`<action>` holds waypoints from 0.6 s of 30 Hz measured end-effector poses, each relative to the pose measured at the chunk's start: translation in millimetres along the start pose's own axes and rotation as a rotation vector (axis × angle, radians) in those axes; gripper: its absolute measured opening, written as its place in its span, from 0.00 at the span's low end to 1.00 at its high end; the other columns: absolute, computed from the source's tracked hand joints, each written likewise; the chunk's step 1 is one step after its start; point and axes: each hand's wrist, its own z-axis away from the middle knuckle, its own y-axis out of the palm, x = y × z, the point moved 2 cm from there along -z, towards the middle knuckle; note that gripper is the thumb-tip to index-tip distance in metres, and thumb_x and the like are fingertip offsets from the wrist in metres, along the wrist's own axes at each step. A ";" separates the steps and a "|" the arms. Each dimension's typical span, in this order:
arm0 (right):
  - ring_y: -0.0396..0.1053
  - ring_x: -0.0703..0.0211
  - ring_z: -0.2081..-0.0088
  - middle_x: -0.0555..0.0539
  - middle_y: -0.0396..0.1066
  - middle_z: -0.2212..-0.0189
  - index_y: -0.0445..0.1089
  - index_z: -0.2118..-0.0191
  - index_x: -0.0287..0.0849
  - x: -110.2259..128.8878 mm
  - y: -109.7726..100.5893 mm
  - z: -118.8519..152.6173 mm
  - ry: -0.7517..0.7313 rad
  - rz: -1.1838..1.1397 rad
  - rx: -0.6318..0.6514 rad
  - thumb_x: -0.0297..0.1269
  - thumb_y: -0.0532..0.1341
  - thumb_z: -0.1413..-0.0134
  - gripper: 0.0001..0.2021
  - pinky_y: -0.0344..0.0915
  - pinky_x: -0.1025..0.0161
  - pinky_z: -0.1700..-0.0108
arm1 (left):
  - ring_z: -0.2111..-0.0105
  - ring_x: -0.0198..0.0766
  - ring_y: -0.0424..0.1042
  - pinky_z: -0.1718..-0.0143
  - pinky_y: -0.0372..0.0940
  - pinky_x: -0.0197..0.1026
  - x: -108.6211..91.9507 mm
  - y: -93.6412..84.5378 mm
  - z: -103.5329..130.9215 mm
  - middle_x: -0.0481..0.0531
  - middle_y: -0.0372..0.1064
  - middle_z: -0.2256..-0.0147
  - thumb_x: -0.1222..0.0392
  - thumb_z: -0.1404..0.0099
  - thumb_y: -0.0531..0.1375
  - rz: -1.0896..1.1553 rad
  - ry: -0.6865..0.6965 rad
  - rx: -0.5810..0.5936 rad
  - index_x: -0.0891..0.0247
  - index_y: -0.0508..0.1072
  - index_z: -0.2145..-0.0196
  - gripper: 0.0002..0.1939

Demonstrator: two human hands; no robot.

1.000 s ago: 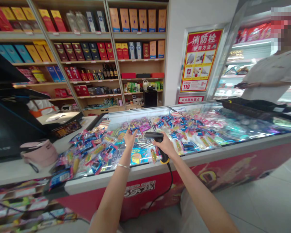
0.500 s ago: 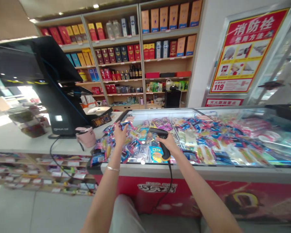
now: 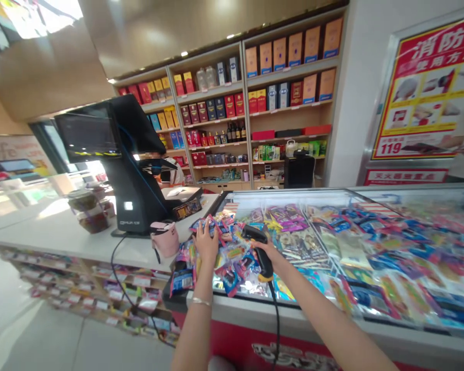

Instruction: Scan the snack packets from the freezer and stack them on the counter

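Note:
My right hand (image 3: 269, 252) is wrapped round the grip of a black barcode scanner (image 3: 263, 262) with a yellow-orange base; its head points left and its cord hangs down over the freezer front. My left hand (image 3: 206, 243), fingers spread, rests on a heap of small shiny snack packets (image 3: 232, 275) in blue, pink and clear wrapping. What lies under its palm is hidden. The heap sits on the glass lid at the left end of a chest freezer (image 3: 332, 315). More packets show through the glass to the right.
Left of the heap, a pink cup-shaped container (image 3: 165, 240) stands on the white counter (image 3: 139, 247). Behind it are a black checkout terminal (image 3: 133, 170) and stacked tubs (image 3: 90, 211). A person (image 3: 174, 172) is partly visible behind the terminal. Shelves of boxes (image 3: 216, 108) line the back wall.
The view has swung left and upward. My left hand has come down from a raised position onto the packets, its fingers now spread over them. The scanner stays in my right hand.

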 end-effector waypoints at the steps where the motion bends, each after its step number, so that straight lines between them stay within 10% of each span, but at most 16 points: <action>1: 0.64 0.66 0.84 0.52 0.68 0.85 0.68 0.73 0.39 -3.5 -1.4 -1.3 0.003 0.000 0.003 0.35 0.70 0.64 0.11 0.63 0.70 0.82 | 0.38 0.54 0.54 0.38 0.47 0.62 -0.4 1.6 -2.0 0.61 0.51 0.35 0.49 0.32 0.47 -0.010 -0.013 0.011 0.57 0.61 0.38 0.26; 9: 0.64 0.66 0.85 0.52 0.69 0.84 0.69 0.71 0.39 -5.4 -2.8 -5.3 -0.013 -0.024 -0.014 0.38 0.71 0.65 0.14 0.63 0.70 0.83 | 0.36 0.65 0.45 0.45 0.41 0.78 -15.1 15.7 -34.7 0.57 0.45 0.33 0.44 0.33 0.46 -0.075 -0.082 0.326 0.50 0.59 0.38 0.27; 18: 0.64 0.65 0.86 0.51 0.66 0.88 0.68 0.73 0.39 1.3 -3.2 -2.1 0.040 -0.056 -0.139 0.34 0.69 0.61 0.10 0.61 0.71 0.85 | 0.38 0.50 0.55 0.39 0.46 0.64 -17.5 14.9 -25.3 0.62 0.57 0.38 0.64 0.36 0.46 0.027 -0.020 0.039 0.65 0.55 0.36 0.29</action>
